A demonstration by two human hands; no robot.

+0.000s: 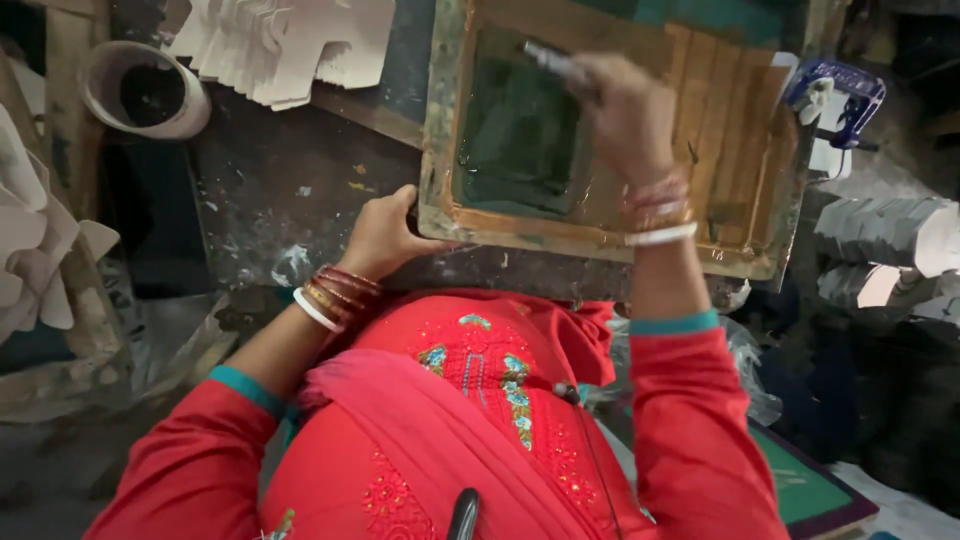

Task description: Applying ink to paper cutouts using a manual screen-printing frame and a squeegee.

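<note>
A wooden printing screen frame (pixel 760 200) lies flat on a dark, paint-stained table, with a dark green mesh panel (pixel 515 140) at its left half. My left hand (pixel 385 235) grips the frame's near left corner. Over the mesh, my right hand (pixel 625 115) is closed around the grey handle of a squeegee (pixel 548 58), which points to the far left. Both wrists carry bangles, and both sleeves are red.
A stack of white die-cut card pieces (pixel 290 45) lies at the far left, next to a white round tub (pixel 145 90). More white cards (pixel 30 240) pile at the left edge. A blue clamp (pixel 835 95) holds the frame's far right corner. White card bundles (pixel 885 235) lie at the right.
</note>
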